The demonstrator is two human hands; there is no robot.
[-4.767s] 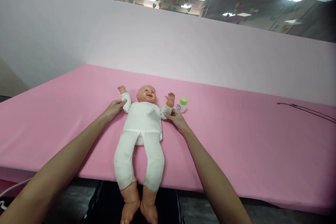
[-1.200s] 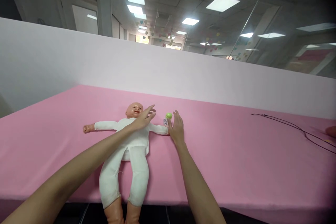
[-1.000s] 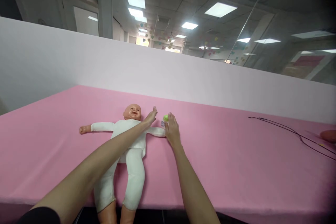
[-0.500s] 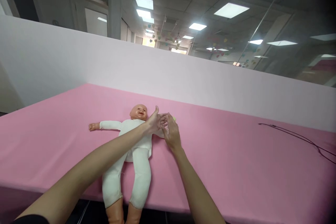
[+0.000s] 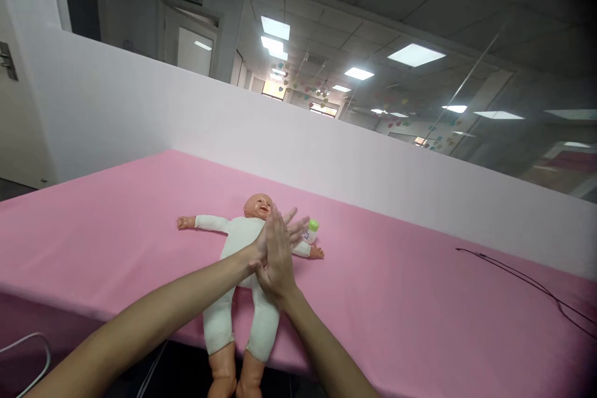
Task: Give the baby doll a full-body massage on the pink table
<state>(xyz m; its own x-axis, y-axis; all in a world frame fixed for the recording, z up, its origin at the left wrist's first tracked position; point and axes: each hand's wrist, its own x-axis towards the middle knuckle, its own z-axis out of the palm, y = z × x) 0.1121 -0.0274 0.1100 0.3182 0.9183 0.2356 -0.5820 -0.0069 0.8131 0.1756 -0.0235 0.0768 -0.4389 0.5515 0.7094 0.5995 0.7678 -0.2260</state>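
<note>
A baby doll (image 5: pixel 242 236) in a white cloth suit lies on its back on a pink-covered table, arms spread, legs toward me. Above its chest my left hand (image 5: pixel 262 244) and my right hand (image 5: pixel 278 261) lie palm to palm. The right hand covers much of the left, whose outstretched fingers show beyond it. Both have straight fingers, and no object shows between them. Just past the left fingertips stands a small clear bottle (image 5: pixel 310 236) with a green cap, near the doll's arm; the fingers partly hide it.
The pink tabletop (image 5: pixel 396 298) extends to both sides. A thin black cable (image 5: pixel 513 273) lies on its right part. Behind the table runs a low white wall (image 5: pixel 326 155) with glass above it. A white cable (image 5: pixel 44 348) hangs at lower left.
My hands have come together and slid left and down, the right palm now against the left. The bottle and the doll's nearby hand have come into sight. The camera view has shifted and tilted.
</note>
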